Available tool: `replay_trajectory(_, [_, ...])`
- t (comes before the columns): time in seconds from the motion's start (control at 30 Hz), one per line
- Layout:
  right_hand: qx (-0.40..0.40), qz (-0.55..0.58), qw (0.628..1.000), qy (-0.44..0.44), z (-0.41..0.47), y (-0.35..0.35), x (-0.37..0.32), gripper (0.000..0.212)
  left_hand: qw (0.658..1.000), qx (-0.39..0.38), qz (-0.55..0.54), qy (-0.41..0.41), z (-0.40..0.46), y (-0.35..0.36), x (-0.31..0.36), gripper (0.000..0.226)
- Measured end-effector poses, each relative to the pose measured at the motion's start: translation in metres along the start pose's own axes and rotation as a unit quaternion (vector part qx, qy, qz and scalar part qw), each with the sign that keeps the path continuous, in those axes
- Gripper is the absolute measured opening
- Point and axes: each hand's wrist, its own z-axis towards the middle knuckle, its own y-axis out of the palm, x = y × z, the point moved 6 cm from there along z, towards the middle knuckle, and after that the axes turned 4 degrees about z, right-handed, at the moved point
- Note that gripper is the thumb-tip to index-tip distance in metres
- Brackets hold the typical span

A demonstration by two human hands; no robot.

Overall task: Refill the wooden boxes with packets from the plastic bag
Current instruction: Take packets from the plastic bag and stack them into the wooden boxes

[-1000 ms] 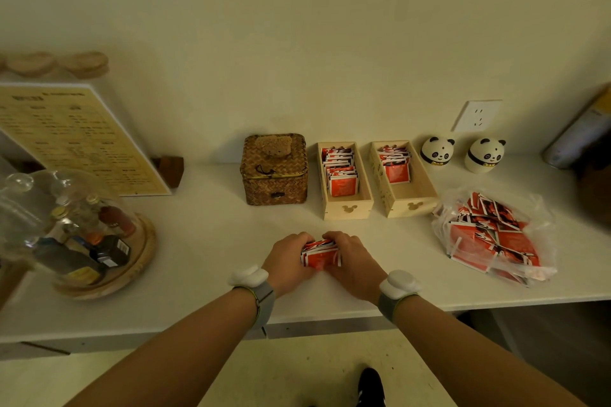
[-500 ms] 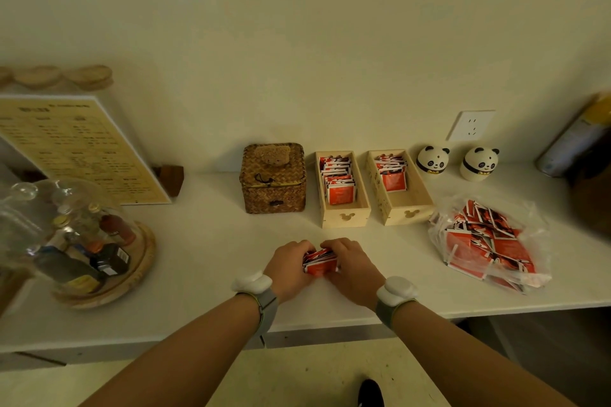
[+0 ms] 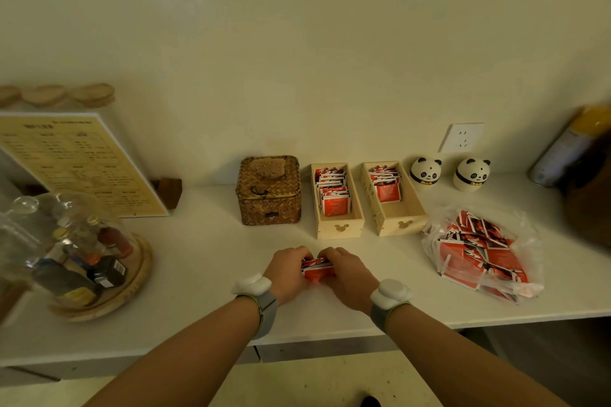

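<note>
A small stack of red packets (image 3: 315, 269) stands on the white counter, squeezed between my left hand (image 3: 287, 273) and my right hand (image 3: 347, 276). Behind them stand two open wooden boxes. The left wooden box (image 3: 340, 228) is nearly full of upright red packets. The right wooden box (image 3: 401, 218) holds packets only in its rear half. To the right lies a clear plastic bag (image 3: 525, 241) heaped with more red packets.
A woven lidded basket (image 3: 269, 190) sits left of the boxes, two panda figures (image 3: 425, 172) to their right. A glass dome over small bottles (image 3: 71, 251) and a menu board (image 3: 71, 158) occupy the left. The counter edge (image 3: 297, 340) runs under my wrists.
My hands have pressed closer together around the packet stack, which now looks more squared. The camera has tilted up slightly, so everything sits lower in view.
</note>
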Motion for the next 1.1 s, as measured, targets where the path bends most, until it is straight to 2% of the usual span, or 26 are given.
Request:
replay_trajectory(0.3, [0.059, 0.01, 0.998, -0.007, 0.013, -0.058, -0.008, 0.042, 0.997, 0.037, 0.006, 0.06, 0.022, -0.048, 0.041, 0.033])
replay_trajectory(0.5, [0.101, 0.017, 0.995, -0.02, 0.032, -0.103, -0.007, 0.043, 0.995, 0.07, 0.003, 0.073, 0.055, -0.071, 0.072, 0.034])
replay_trajectory(0.63, [0.08, 0.021, 0.996, -0.027, 0.054, -0.119, 0.006, 0.041, 0.997, 0.057, 0.015, 0.044, 0.084, -0.07, 0.081, 0.033])
replay_trajectory(0.83, [0.041, -0.005, 0.999, -0.025, 0.081, -0.114, 0.02, 0.039, 0.996, 0.02, 0.091, 0.0, 0.115, -0.054, 0.074, 0.034])
replay_trajectory(1.0, [-0.017, -0.069, 0.997, -0.036, 0.106, -0.106, 0.029, 0.036, 0.985, -0.023, 0.17, -0.006, 0.14, -0.04, 0.068, 0.037])
replay_trajectory(1.1, [-0.025, -0.114, 0.992, -0.045, 0.115, -0.102, 0.035, 0.042, 0.974, -0.061, 0.219, 0.005, 0.152, -0.029, 0.068, 0.034])
